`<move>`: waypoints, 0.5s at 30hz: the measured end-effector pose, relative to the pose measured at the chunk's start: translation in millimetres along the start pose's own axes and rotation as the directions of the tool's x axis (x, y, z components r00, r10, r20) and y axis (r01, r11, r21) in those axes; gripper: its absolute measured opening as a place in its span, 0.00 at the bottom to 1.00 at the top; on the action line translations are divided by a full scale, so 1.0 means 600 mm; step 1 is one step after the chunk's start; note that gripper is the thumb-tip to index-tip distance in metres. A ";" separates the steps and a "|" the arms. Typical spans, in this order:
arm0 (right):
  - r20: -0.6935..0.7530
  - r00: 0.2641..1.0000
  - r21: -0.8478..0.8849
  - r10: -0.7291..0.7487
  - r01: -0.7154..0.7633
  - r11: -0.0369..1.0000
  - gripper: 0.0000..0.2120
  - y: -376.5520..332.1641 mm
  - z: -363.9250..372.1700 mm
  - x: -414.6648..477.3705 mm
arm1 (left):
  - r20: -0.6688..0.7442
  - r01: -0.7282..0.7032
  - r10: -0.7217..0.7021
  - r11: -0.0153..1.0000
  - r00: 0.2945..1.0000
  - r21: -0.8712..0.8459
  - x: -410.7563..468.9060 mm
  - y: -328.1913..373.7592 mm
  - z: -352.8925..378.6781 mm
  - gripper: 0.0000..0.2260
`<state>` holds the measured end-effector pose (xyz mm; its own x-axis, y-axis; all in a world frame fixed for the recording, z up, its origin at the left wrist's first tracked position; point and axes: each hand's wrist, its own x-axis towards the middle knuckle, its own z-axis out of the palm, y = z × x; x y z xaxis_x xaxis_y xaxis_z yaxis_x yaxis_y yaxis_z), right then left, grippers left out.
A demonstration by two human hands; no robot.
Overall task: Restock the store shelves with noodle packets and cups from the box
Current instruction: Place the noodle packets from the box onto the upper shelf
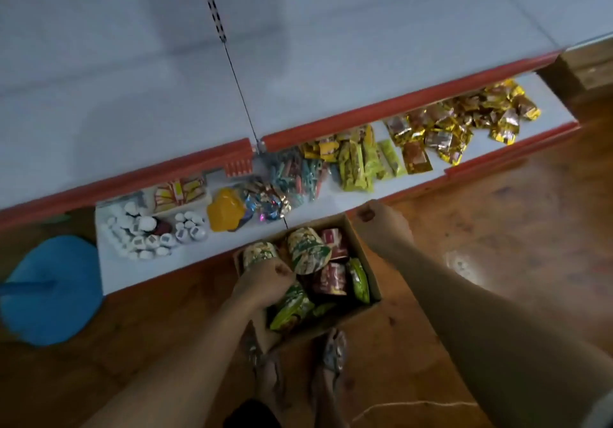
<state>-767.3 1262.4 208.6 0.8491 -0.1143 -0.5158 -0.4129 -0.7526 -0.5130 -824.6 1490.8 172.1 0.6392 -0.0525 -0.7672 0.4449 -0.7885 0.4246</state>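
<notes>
box (363,311) | labels unreadable | left hand (262,281) inside | right hand (378,225) on rim

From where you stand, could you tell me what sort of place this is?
Probably a small shop: a low shelf with red edging holds packaged goods such as gold packets, and a cardboard box of noodle stock sits on the floor.

- Open cardboard box (366,255) on the floor, against the bottom shelf (199,261).
- Inside: green-lidded noodle cups (306,250), red cups (331,278), green packets (292,308), jumbled.
</notes>
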 end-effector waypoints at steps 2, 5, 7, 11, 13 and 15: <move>0.043 0.997 -0.033 0.060 -0.059 0.998 0.11 0.043 0.049 0.023 | 0.055 0.037 -0.038 0.999 0.998 0.011 0.043 -0.030 0.033 0.09; 0.125 0.982 -0.086 0.140 -0.130 0.988 0.14 0.110 0.125 0.050 | 0.127 0.070 -0.073 0.997 0.989 0.024 0.111 -0.080 0.089 0.09; 0.168 0.968 -0.120 0.184 -0.165 0.979 0.16 0.156 0.175 0.066 | 0.156 0.118 -0.125 0.992 0.980 0.051 0.152 -0.110 0.133 0.09; 0.233 0.926 -0.165 0.295 -0.262 0.951 0.17 0.238 0.269 0.089 | 0.219 0.200 -0.213 0.977 0.952 0.080 0.221 -0.148 0.214 0.06; 0.251 0.907 -0.173 0.338 -0.302 0.938 0.20 0.276 0.309 0.101 | 0.248 0.207 -0.222 0.975 0.943 0.085 0.254 -0.161 0.248 0.06; 0.250 0.892 -0.170 0.376 -0.342 0.924 0.23 0.308 0.346 0.115 | 0.260 0.212 -0.231 0.972 0.937 0.100 0.284 -0.172 0.279 0.08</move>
<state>-853.3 1250.0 -64.5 0.5203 -0.2229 -0.8244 -0.6159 -0.7667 -0.1814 -866.7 1460.6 -83.0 0.3331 -0.0264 -0.9425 0.5056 -0.8388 0.2022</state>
